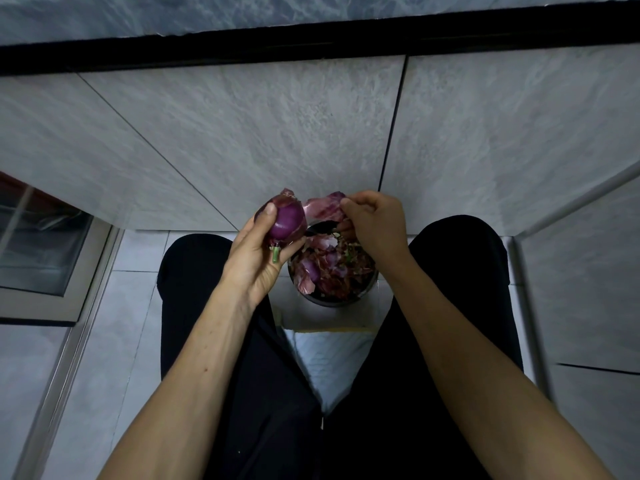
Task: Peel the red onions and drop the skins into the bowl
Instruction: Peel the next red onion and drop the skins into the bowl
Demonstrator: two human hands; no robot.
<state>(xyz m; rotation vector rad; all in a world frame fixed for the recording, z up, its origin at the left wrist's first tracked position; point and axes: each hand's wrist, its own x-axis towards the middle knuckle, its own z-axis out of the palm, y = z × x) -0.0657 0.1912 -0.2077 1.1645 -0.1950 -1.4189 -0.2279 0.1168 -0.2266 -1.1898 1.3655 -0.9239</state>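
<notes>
My left hand (254, 258) grips a red onion (286, 221), partly peeled, with a short green stem pointing down and a flap of loose skin at its top. My right hand (375, 223) pinches a strip of pink-purple onion skin (323, 209) that stretches toward the onion, held above the bowl. The dark round bowl (334, 301) sits on the floor between my knees and holds a heap of onion skins (330, 268). Whether the strip is still joined to the onion I cannot tell.
I sit with black-trousered legs (194, 306) spread either side of the bowl. A grey tiled wall (277, 133) rises right in front. A glass-fronted frame (41, 244) stands at the left, and a white cloth (332, 362) lies under me.
</notes>
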